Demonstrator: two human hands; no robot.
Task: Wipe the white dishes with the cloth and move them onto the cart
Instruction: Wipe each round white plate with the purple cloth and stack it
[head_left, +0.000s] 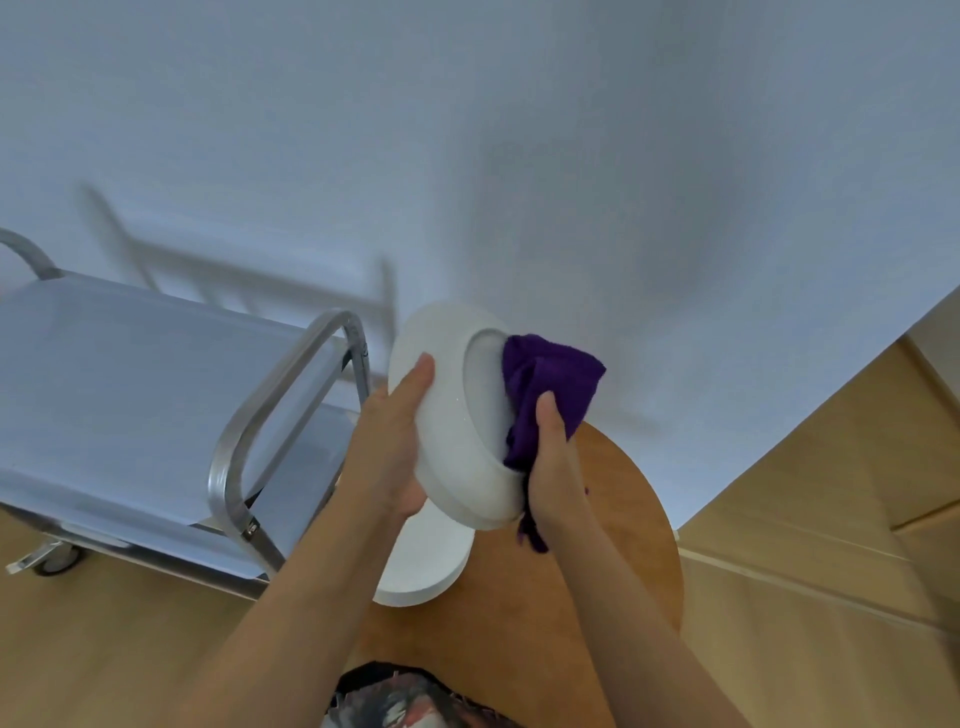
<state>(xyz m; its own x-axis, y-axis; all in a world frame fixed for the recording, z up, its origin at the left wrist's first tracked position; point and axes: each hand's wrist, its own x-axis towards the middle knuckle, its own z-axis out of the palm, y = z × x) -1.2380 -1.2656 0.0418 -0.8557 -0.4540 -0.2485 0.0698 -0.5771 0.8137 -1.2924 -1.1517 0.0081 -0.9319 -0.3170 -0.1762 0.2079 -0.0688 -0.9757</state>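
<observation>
Over the table (613, 571), left hand (395, 441) grips a dish (457, 415); right hand (550, 457) clutches the cloth (550, 374) inside it.

White dishes, purple cloth, steel cart

A round white ceramic dish (452, 415) is tilted on edge above a round wooden table, crumpled purple terry cloth (545, 384) pressed into it; a second white dish (431, 561) lies flat below; the metal cart (130, 395) stands left.

Standing near a white wall (571, 156): a round wooden table (613, 545). Lying below: a light wooden floor (805, 597).
</observation>
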